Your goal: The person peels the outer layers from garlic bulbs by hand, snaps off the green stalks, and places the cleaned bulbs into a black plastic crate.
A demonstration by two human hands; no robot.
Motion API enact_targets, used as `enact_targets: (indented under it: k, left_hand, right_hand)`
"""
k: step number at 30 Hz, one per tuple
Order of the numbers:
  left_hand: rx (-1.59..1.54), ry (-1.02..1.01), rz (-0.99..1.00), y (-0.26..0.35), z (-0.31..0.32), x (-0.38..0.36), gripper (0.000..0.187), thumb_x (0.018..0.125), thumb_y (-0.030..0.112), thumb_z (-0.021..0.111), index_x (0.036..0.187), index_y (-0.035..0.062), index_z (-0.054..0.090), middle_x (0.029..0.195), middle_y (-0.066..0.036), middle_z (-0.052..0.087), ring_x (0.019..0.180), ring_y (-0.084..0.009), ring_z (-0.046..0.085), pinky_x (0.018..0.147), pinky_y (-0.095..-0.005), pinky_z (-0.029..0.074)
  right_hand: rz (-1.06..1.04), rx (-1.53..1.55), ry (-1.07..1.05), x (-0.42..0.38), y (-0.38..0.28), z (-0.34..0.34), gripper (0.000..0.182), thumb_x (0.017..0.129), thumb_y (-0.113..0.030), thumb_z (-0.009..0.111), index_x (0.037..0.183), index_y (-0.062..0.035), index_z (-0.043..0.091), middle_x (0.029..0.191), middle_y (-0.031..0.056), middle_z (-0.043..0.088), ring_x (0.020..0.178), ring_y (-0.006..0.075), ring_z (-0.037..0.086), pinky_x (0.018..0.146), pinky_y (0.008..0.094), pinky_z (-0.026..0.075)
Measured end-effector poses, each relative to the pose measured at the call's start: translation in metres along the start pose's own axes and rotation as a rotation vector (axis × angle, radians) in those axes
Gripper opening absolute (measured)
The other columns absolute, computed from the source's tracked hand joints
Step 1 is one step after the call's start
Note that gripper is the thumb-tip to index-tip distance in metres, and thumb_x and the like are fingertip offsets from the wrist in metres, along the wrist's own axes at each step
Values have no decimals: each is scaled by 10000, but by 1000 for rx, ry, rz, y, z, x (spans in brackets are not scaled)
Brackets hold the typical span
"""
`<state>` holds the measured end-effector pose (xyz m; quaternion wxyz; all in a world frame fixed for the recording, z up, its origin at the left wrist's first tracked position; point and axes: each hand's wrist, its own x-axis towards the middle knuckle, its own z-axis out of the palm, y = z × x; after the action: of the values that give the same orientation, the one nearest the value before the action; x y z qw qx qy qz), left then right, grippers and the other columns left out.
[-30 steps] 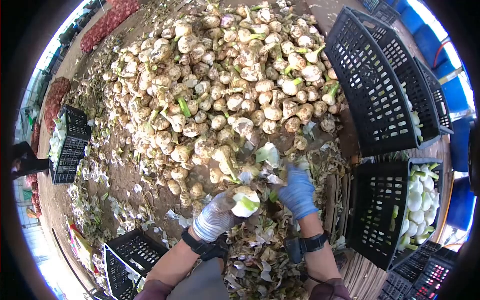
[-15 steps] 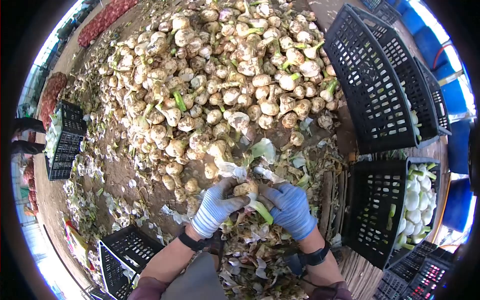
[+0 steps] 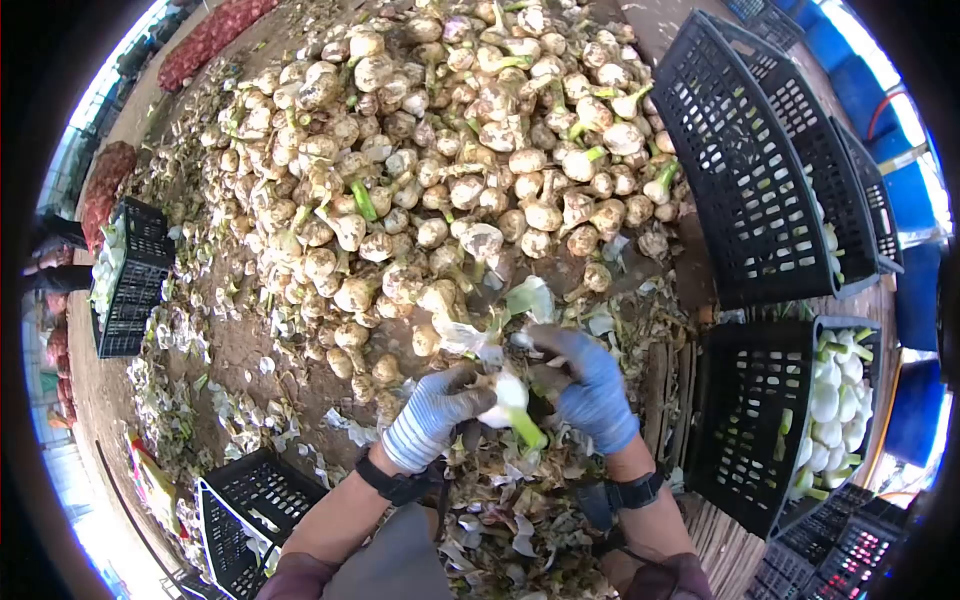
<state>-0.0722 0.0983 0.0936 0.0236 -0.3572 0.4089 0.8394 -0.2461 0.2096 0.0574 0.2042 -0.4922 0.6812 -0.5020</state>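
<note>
My left hand point(image 3: 428, 415), in a blue-and-white striped glove with grey fingertips, is closed on a garlic bulb point(image 3: 507, 393). The bulb's white flesh is bare, and its short green stem points down and to the right. Just right of it, my right hand point(image 3: 592, 392), in a matching glove, is off the bulb with thumb and fingers apart. A pale scrap of skin point(image 3: 521, 341) shows by its fingertips. Beyond both hands spreads a big heap of unpeeled, soil-stained garlic bulbs point(image 3: 430, 170). Loose papery peelings point(image 3: 510, 500) cover the ground below my hands.
At right, a black crate point(image 3: 752, 420) holds peeled white bulbs, with taller black crates point(image 3: 735, 170) behind it. Another black crate point(image 3: 255, 500) stands at lower left, and a filled crate point(image 3: 140, 270) farther left near a person's legs point(image 3: 55, 275). Red net sacks point(image 3: 210, 45) lie at the back.
My right hand has come off the bulb and moved slightly up, its fingers spreading. The brownish outer skin is gone from the bulb's near side, showing white; my left hand keeps its hold.
</note>
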Motion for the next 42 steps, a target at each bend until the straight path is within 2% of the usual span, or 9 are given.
enact_targets:
  k: [3,8,11,17,22,27,35,40,42]
  left_hand:
    - [-74,94,61,-2,3,3,507,816,175,613,1228,-54,425,937,-114,621,793,-125,606,624,-236,512]
    - [-154,142,221,-27,4,18,455,841,199,631,1194,-34,461,1044,-90,571,847,-113,568,704,-222,488]
    - [-413,139,222,-19,-2,20,407,813,78,643,1162,-32,465,1013,-77,573,881,-124,564,779,-251,476]
    - [-299,264,313,-11,-1,23,278,737,-129,538,975,14,540,897,-55,582,796,-188,615,695,-303,519]
    - [-422,-37,335,0,-12,4,222,744,-104,524,931,11,560,893,-45,585,808,-185,618,700,-319,522]
    - [82,21,81,7,-2,11,248,796,18,559,1035,-44,584,893,-84,630,777,-107,575,733,-249,470]
    - [463,-56,233,13,-2,-4,313,788,214,688,945,-50,627,773,-61,633,749,-90,578,678,-226,463]
    - [935,-121,701,-46,-11,9,236,711,155,659,916,39,647,843,-159,632,777,-295,624,673,-372,494]
    - [1301,-156,374,-44,-16,13,216,706,165,636,877,32,642,831,-159,614,793,-305,608,684,-391,486]
  right_hand:
    - [418,302,-30,-21,-11,-8,383,711,-40,704,1080,-77,605,1025,98,607,893,173,591,787,288,478]
    - [233,407,60,-37,-22,13,439,708,-30,694,1130,-48,573,966,53,613,886,150,579,763,255,449]
    - [784,1110,266,-39,-19,13,373,714,-195,694,1017,-10,582,917,74,620,849,181,602,748,298,503]
    - [818,1245,250,-43,0,21,310,749,-220,670,982,-35,582,934,86,621,850,214,618,690,327,533]
    - [847,1257,367,-45,8,18,300,756,-212,670,984,-37,583,927,93,623,862,224,614,742,341,525]
    - [814,1256,225,-52,11,19,301,736,-175,670,979,-21,581,928,98,625,840,231,613,724,320,531]
    - [863,1136,187,-49,14,17,286,747,-202,649,966,-27,592,918,90,637,802,217,627,664,332,531]
    - [1053,1155,547,-36,8,21,179,819,-173,589,922,-26,580,768,70,624,638,177,594,511,274,483]
    - [1006,1350,466,-42,25,13,148,827,-168,586,896,-37,579,736,60,610,596,170,572,470,274,456]
